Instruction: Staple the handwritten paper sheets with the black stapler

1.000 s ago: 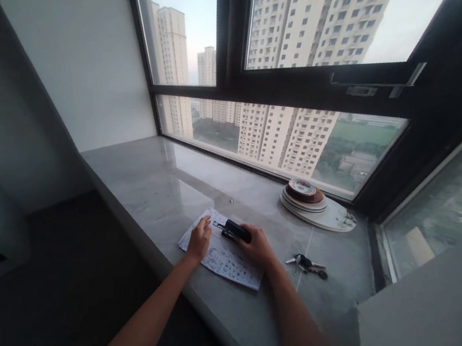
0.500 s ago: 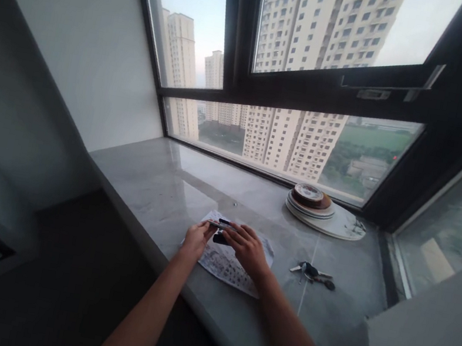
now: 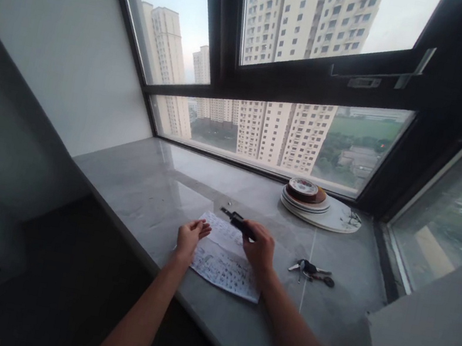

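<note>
A black hand-held tool (image 3: 242,224) with a narrow grey tip sits in my right hand (image 3: 259,248), its fingers wrapped round the rear end. The tip points up and left above the far edge of a paper sheet; I cannot make out the tool's exact kind. My left hand (image 3: 190,236) is over the paper's left side, apart from the tool, with fingers loosely bent and nothing visible in them. Dark handwriting-like marks cover the creased white paper (image 3: 226,264), which lies on the grey stone sill under both hands.
A bunch of keys (image 3: 312,271) lies right of my right hand. Farther back, a stack of plates (image 3: 303,196) stands on a white oval platter (image 3: 346,218) near the window. The grey sill (image 3: 140,181) drops off along its front left edge.
My hands were together on the tool above the paper; they have now parted. My right hand holds the tool alone, and my left hand has let go and moved slightly left. The view has shifted a little.
</note>
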The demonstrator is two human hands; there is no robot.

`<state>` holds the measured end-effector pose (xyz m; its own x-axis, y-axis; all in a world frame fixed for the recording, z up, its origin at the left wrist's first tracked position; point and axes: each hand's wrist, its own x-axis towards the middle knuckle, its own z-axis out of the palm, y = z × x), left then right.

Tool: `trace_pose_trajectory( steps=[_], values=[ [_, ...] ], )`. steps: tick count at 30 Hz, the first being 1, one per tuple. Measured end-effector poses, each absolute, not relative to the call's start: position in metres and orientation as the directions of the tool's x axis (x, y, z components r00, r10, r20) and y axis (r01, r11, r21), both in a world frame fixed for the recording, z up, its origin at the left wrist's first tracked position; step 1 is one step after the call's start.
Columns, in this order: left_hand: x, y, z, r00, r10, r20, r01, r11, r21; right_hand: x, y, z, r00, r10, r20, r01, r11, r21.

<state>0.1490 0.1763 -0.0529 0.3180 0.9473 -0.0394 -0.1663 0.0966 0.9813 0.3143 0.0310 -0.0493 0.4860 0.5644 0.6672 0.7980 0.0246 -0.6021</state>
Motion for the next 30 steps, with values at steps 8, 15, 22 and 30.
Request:
trace_pose_trajectory(
  steps=[8, 15, 22, 30],
  values=[
    [0.213, 0.233, -0.030, 0.465, 0.851, 0.242, 0.139, -0.340, 0.930, 0.333, 0.031, -0.047, 0.815, 0.503, 0.287, 0.371, -0.073, -0.926],
    [0.270, 0.261, -0.033, 0.698, 0.659, 0.280, 0.287, -0.616, 0.733, 0.333, 0.032, -0.046, 0.820, 0.516, 0.247, 0.351, -0.113, -0.930],
    [0.285, 0.269, -0.046, 0.785, 0.590, 0.187, 0.388, -0.704, 0.594, 0.329, 0.029, -0.041, 0.807, 0.536, 0.247, 0.373, -0.139, -0.917],
    [0.237, 0.283, -0.042, 0.715, 0.666, 0.213, 0.484, -0.691, 0.537, 0.319, 0.024, -0.036, 0.655, 0.682, 0.325, 0.499, -0.067, -0.864]
  ],
)
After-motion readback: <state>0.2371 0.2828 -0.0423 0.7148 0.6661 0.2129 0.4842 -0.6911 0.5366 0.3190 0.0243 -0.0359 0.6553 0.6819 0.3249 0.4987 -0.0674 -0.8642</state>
